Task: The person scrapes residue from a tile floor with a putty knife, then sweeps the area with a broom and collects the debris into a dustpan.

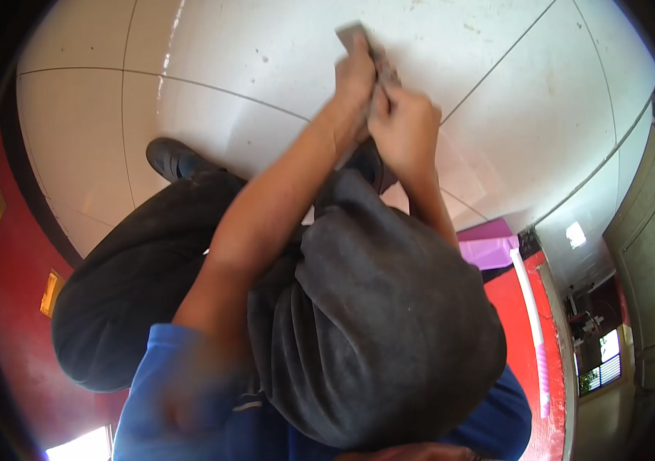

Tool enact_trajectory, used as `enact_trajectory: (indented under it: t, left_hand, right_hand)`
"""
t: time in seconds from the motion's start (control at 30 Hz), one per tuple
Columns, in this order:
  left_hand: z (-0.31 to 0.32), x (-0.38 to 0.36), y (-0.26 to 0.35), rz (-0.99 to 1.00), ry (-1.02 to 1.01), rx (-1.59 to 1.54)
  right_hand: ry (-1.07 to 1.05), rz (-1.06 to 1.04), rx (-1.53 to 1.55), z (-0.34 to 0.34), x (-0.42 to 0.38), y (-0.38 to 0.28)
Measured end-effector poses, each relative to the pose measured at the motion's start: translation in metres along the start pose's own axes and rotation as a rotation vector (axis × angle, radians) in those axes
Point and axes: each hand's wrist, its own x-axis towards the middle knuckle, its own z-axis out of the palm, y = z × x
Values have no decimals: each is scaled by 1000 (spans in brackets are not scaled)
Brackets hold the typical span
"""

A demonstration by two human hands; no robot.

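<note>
Both of my hands are close together over the tiled floor at the top centre. My left hand [356, 73] is closed around a flat greyish-brown piece [349, 32], whose end sticks out past the fingers. Just right of it, my right hand [406, 123] is closed in a pinch on something small and dark, too blurred and hidden to name. The two hands nearly touch, and a narrow dark part runs between them. My bent knee [396, 300] in dark trousers is below the hands.
White floor tiles [266, 38] with dark joints spread ahead. A dark shoe [177, 159] rests at the left. On the right are a purple object [489, 252], a white tube [527, 292], a red surface [512, 307] and a greenish door [642, 223]. A red wall [16, 307] stands left.
</note>
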Motion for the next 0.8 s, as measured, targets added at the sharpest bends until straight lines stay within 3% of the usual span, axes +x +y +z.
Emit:
enact_trajectory:
  t: [0.1, 0.17, 0.2, 0.27, 0.37, 0.43, 0.5, 0.57, 0.63, 0.7, 0.8]
  left_hand:
    - [-7, 12, 23, 81, -77, -142]
    - [-30, -25, 1, -153, -27, -353]
    - [-45, -29, -17, -169, 65, -289]
    - [-62, -23, -19, -58, 10, -460]
    - [-74, -9, 27, 125, -19, -631]
    - [-83, -15, 20, 57, -132, -709]
    - [-64, -33, -1, -104, 30, -707]
    - [-61, -30, 1, -71, 34, -775]
    - [-81, -7, 17, 166, 48, -783]
    - [-95, 5, 27, 221, -32, -873]
    - [-73, -34, 10, -38, 49, -795]
  right_hand:
    - [-51, -156, -19, 5, 13, -12]
    - [-92, -212, 45, 10, -17, 0]
    - [-121, -245, 100, 11, -21, 5]
    - [-212, -284, 47, 20, -6, -7]
    - [-292, -325, -71, 43, 12, -42]
    - [-288, -399, -88, 38, 4, -43]
    - [-331, -388, -126, 25, -5, -33]
    - [-359, -350, -161, 29, 0, -29]
    - [-407, -459, -150, 47, 22, -47]
    - [-442, -454, -122, 55, 32, -52]
    - [-421, -429, -80, 32, 6, -38]
